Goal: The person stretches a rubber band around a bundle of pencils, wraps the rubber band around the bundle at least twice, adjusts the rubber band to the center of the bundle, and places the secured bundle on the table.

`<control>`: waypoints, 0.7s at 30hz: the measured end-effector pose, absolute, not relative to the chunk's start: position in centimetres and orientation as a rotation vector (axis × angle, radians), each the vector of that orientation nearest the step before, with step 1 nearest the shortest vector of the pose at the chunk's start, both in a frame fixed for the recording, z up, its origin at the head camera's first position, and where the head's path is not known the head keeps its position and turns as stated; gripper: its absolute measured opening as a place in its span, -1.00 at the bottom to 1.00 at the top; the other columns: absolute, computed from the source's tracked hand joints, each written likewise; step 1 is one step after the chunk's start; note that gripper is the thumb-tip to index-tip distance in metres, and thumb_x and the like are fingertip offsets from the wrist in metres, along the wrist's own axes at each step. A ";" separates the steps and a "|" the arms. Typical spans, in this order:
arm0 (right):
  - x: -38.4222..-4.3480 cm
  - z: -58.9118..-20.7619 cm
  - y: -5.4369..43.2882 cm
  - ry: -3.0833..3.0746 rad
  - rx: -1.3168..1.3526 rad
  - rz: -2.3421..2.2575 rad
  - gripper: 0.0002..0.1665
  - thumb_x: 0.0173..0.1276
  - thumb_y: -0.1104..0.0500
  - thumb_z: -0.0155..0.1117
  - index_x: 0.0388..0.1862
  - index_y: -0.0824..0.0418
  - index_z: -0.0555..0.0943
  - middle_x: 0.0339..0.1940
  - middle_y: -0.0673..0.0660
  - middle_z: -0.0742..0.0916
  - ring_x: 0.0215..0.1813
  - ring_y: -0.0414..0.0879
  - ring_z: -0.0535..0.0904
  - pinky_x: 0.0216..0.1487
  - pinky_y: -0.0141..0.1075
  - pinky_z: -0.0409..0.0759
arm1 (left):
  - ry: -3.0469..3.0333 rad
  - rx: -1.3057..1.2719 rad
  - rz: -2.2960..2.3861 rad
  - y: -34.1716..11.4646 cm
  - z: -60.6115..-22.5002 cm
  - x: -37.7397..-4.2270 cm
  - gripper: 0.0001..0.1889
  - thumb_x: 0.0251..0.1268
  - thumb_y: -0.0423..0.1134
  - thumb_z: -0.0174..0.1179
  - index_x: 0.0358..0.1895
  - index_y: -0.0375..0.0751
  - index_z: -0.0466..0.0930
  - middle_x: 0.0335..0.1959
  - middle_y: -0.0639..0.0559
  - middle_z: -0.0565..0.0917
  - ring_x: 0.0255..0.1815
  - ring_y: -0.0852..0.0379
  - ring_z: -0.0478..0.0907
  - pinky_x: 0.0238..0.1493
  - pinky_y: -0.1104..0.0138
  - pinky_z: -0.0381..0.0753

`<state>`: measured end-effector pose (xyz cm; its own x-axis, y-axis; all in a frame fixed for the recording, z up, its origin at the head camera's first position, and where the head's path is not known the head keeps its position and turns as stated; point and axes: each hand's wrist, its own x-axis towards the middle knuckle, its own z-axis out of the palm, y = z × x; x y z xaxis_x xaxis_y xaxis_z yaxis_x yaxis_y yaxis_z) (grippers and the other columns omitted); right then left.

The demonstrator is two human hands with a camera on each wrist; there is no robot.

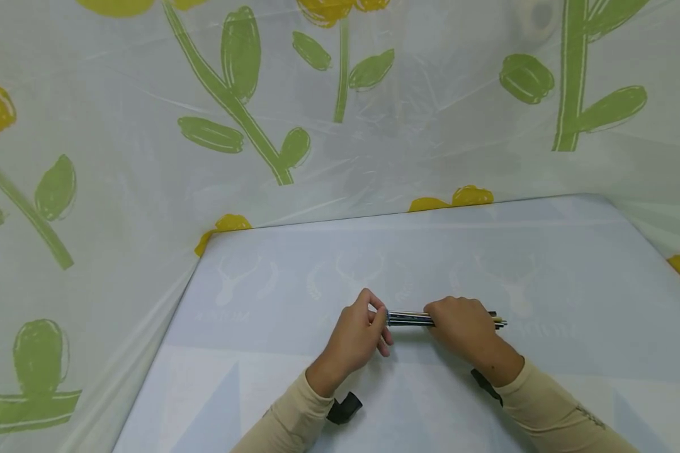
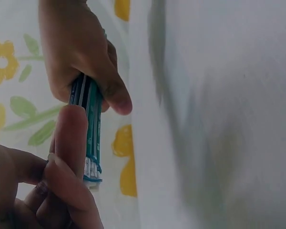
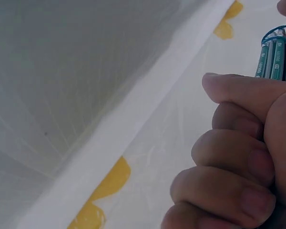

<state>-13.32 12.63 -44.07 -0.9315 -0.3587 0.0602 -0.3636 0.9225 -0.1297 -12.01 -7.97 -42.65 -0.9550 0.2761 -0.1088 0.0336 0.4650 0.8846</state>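
A bundle of pencils (image 1: pixel 409 319), several of them with green and dark barrels, lies level just above the table between the two hands. My right hand (image 1: pixel 464 327) grips it around the middle, and pencil ends stick out on its far side. A thin blue rubber band (image 3: pixel 271 36) loops around the bundle's left end. At that end is my left hand (image 1: pixel 354 330), its thumb and index finger bent together at the band; in the left wrist view its fingers (image 2: pixel 69 138) partly cover the pencils. The exact pinch point on the band is hidden.
Under the hands spreads a white and pale grey tablecloth (image 1: pixel 317 264) with faint antler prints. Behind the table's far edge hangs a pale sheet (image 1: pixel 408 145) with green stems and yellow flowers. Black straps (image 1: pixel 344 409) show at the wrists below the beige sleeves.
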 end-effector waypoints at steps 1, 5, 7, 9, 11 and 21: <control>-13.3 -44.0 12.6 -3.045 0.570 0.212 -0.81 0.18 0.27 0.41 -0.55 0.04 0.64 -0.68 -0.09 0.59 -0.61 -0.18 0.32 -0.58 -0.32 0.30 | 2.481 0.267 1.486 -8.0 -42.6 -12.0 -0.91 0.57 -0.22 -0.08 -0.09 -0.12 0.38 -0.61 0.12 0.69 -0.70 0.15 0.65 -0.60 0.40 0.37; -13.4 -43.8 12.6 -3.044 0.558 0.238 -0.79 0.18 0.26 0.40 -0.57 0.02 0.62 -0.70 -0.10 0.55 -0.61 -0.17 0.32 -0.60 -0.30 0.28 | 2.510 0.276 1.500 -8.0 -42.3 -11.7 -0.91 0.57 -0.19 -0.05 -0.08 -0.10 0.40 -0.57 0.15 0.73 -0.68 -0.01 0.67 -0.61 0.40 0.39; -13.5 -43.6 12.7 -3.054 0.544 0.248 -0.80 0.19 0.24 0.41 -0.57 0.03 0.61 -0.70 -0.10 0.54 -0.61 -0.17 0.32 -0.60 -0.30 0.28 | 2.515 0.284 1.535 -7.9 -42.1 -11.6 -0.90 0.58 -0.18 -0.05 -0.04 -0.08 0.41 -0.53 0.14 0.75 -0.65 -0.09 0.68 -0.61 0.40 0.42; -13.6 -43.4 12.7 -3.064 0.518 0.262 -0.80 0.21 0.22 0.42 -0.57 0.04 0.61 -0.70 -0.09 0.54 -0.60 -0.16 0.32 -0.61 -0.31 0.27 | 2.513 0.288 1.568 -7.8 -41.9 -11.4 -0.86 0.59 -0.16 -0.06 0.04 -0.04 0.41 -0.45 0.13 0.77 -0.65 -0.10 0.68 -0.62 0.40 0.41; -13.7 -43.2 12.7 -3.066 0.488 0.281 -0.83 0.21 0.20 0.43 -0.53 0.06 0.64 -0.68 -0.07 0.56 -0.60 -0.16 0.34 -0.61 -0.31 0.29 | 2.496 0.301 1.600 -7.6 -41.9 -11.4 -0.78 0.59 -0.17 -0.08 0.18 0.01 0.37 -0.32 0.10 0.80 -0.63 -0.08 0.68 -0.64 0.40 0.39; -14.0 -42.9 12.5 -3.021 0.478 0.369 -0.86 0.21 0.21 0.44 -0.49 0.06 0.65 -0.68 -0.07 0.56 -0.59 -0.16 0.36 -0.60 -0.33 0.29 | 2.255 0.314 1.815 -7.9 -42.6 -12.2 -0.61 0.53 -0.28 -0.07 0.34 0.04 0.35 0.10 -0.10 0.70 -0.34 -0.18 0.77 -0.37 0.24 0.74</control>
